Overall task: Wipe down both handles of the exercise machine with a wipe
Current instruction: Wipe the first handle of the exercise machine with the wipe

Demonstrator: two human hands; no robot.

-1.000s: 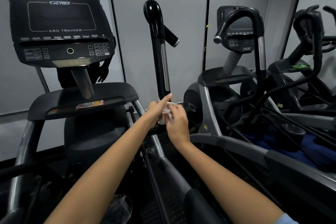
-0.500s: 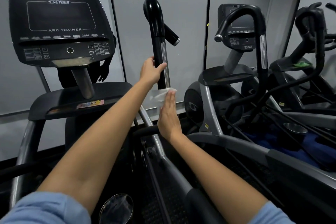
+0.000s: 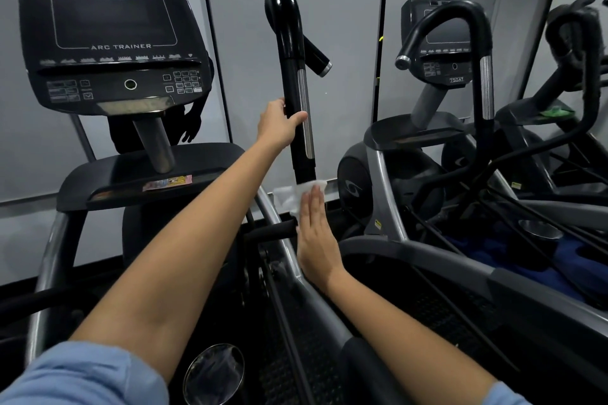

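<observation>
The black upright handle of the arc trainer rises in the middle of the view, with a silver strip down its right side. My left hand is wrapped around it at about mid height. My right hand is lower, fingers straight and together, holding a white wipe against the foot of the same handle. The machine's other handle is out of view.
The console stands at the left on a grey post. A short black horizontal grip sits by my right hand. A cup holder is below. A second machine with a curved handle stands close on the right.
Both hands were together at the foot of the handle with the wipe. My left hand has risen and gripped the handle higher up; my right hand stays low with the wipe.
</observation>
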